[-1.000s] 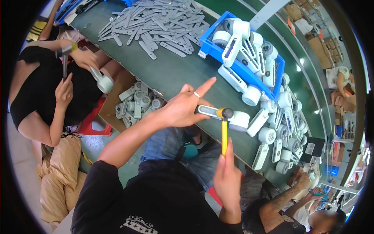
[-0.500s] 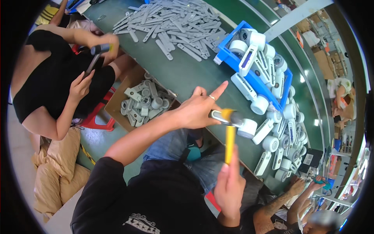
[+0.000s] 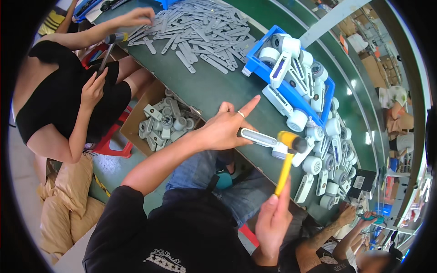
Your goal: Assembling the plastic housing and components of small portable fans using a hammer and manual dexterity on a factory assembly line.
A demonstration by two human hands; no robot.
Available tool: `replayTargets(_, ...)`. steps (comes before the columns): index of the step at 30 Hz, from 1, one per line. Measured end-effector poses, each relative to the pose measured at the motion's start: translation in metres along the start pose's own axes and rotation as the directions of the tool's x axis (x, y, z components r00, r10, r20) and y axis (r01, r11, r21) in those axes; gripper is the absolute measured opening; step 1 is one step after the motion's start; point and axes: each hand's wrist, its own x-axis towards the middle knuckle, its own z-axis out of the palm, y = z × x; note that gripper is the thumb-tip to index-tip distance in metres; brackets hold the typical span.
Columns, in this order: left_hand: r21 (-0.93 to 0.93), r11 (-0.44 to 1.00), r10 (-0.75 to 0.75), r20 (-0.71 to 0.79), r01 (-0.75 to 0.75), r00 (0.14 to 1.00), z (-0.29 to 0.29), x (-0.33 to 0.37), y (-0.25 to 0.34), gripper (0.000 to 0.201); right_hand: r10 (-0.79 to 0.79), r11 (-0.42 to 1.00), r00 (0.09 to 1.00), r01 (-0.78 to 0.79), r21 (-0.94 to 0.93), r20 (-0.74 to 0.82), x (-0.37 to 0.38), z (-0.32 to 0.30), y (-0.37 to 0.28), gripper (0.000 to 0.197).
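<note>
My left hand (image 3: 225, 129) grips the handle end of a white handheld device (image 3: 258, 137) with a grey inset strip and a drum-shaped head. The device lies near the bench edge, and my index finger points away from it. In my right hand (image 3: 273, 223) is a mallet (image 3: 284, 174) with a yellow handle and a yellow-and-dark head. The mallet's head is over the device's round end, partly hiding it; contact cannot be made out.
A blue crate (image 3: 291, 86) of similar white devices tilts on the green bench (image 3: 214, 88), with more piled beside it. Grey strips (image 3: 195, 32) lie heaped at the far side. A cardboard box (image 3: 136, 116) holds more devices. At left, a co-worker holds another mallet (image 3: 108, 50).
My mallet has swung rightward, its head uncovering the device's handle. The co-worker's far hand has moved to the heap of grey strips. The whole view has shifted slightly.
</note>
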Motion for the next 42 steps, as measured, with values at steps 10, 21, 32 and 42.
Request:
replayTargets(10, -0.048, 0.999, -0.019, -0.01, 0.019, 1.0, -0.005, 0.002, 0.008, 0.093, 0.021, 0.994, 0.985, -0.002, -0.112, 0.17, 0.022, 0.018, 0.016, 0.058)
replayTargets(21, 0.158, 0.897, 0.43, -0.102, -0.412, 0.897, -0.002, -0.003, -0.003, 0.027, 0.009, 0.999, 0.996, -0.005, 0.041, -0.088, 0.006, 0.003, 0.037, 0.054)
replayTargets(32, 0.127, 0.918, 0.389, -0.089, -0.377, 0.917, -0.002, 0.001, 0.003, 0.026, 0.051, 0.998, 0.998, -0.05, 0.027, -0.03, 0.002, -0.004, 0.02, 0.059)
replayTargets(42, 0.124, 0.966, 0.228, 0.003, -0.227, 0.974, -0.008, -0.002, 0.004, 0.067, -0.033, 0.981, 0.988, 0.061, 0.182, -0.152, -0.005, -0.003, 0.024, 0.058)
